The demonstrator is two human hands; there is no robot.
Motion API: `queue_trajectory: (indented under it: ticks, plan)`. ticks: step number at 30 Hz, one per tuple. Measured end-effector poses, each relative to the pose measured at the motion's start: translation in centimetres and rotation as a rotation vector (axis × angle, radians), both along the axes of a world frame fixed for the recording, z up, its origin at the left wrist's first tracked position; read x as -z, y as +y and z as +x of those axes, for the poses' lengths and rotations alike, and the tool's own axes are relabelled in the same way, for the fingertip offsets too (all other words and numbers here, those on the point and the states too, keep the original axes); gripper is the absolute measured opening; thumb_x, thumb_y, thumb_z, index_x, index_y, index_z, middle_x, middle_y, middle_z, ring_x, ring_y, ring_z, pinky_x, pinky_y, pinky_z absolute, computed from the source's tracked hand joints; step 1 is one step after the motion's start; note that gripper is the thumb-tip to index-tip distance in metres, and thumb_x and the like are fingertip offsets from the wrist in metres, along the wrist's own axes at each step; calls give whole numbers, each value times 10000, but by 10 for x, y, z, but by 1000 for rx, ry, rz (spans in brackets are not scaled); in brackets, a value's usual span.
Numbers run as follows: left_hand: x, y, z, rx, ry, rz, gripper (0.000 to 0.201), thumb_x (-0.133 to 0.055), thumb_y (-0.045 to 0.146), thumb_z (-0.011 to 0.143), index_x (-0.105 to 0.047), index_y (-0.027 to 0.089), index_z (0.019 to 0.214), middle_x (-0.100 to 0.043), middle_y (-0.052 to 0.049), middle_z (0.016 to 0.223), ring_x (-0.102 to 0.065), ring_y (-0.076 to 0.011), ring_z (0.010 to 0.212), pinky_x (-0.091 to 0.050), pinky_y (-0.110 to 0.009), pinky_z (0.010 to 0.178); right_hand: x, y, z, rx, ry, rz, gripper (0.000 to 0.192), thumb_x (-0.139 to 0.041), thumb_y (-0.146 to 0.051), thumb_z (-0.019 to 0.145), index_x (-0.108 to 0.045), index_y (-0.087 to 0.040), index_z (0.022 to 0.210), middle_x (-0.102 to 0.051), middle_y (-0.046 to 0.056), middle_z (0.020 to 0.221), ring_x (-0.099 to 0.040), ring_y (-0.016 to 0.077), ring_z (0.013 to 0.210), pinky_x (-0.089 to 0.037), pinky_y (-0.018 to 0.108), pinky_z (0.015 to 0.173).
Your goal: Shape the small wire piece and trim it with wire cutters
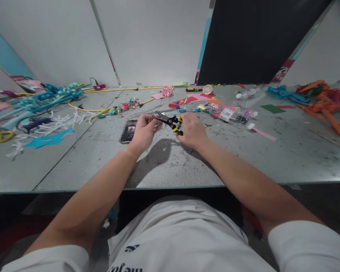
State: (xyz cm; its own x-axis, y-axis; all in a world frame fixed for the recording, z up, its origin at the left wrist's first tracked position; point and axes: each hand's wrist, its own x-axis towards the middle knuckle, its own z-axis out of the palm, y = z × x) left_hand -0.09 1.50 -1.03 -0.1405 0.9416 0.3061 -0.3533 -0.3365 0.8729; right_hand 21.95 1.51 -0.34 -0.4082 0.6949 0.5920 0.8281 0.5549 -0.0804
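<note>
Above the table [170,170], my right hand [193,130] is wrapped round the yellow-and-black handles of the pliers [167,120], whose nose points toward my left hand [144,131]. At that nose, my left hand pinches what looks like thin wire [156,121]; I can't tell whether the jaws bite it. I'd judge the pliers stiff and a little heavy at the head, best held well back on the handles, and the wire light, springy and apt to slip, best pinched close to the nose. Left of the pliers, past my left hand, lies a dark phone [128,133]; well left are white strips [59,122] and blue paper [49,139]. Right of the pliers lies a clear bottle [226,113], and much farther right an orange bundle [325,102].
</note>
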Motion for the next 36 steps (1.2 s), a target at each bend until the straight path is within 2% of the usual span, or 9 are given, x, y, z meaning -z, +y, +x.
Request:
queue_trajectory:
  ticks: [4,9,16,24,36]
  plan:
    - [2,4,-1,-22,11,24,258,-761,132,892,-521,229,888,-678,18,931,-692,-115,899,-613,-389,1051,0,-1,-1,26,-33,-6,504,-698,-241,827,-603,-143,1313,-691,213,1253,-615,375,1106,-462,457,950]
    - [6,10,-2,-51,11,40,257,-758,120,902,-523,223,881,-645,32,910,-666,-96,877,-605,-385,1067,1,-3,-5,46,-68,-20,510,-692,-238,848,-612,-124,1338,-709,220,1270,-643,372,1123,-468,434,944]
    - [6,9,4,-74,-55,-14,211,-672,71,935,-539,217,863,-647,18,884,-659,-100,854,-619,-370,1035,2,-9,-11,114,-122,-32,487,-697,-246,853,-623,-119,1318,-723,219,1231,-650,363,1065,-443,413,868]
    - [5,10,2,-17,-40,-53,212,-692,64,911,-569,204,810,-656,2,873,-665,-113,876,-606,-374,1067,2,-12,-16,161,-154,-82,544,-689,-242,860,-589,-101,1376,-724,216,1263,-662,360,1063,-430,401,832]
    - [10,18,-7,-16,75,55,215,-805,124,859,-606,206,846,-632,23,867,-669,-97,839,-603,-389,1105,-5,-9,-6,115,-110,-115,509,-714,-275,853,-636,-141,1338,-758,197,1260,-693,362,1083,-473,393,787]
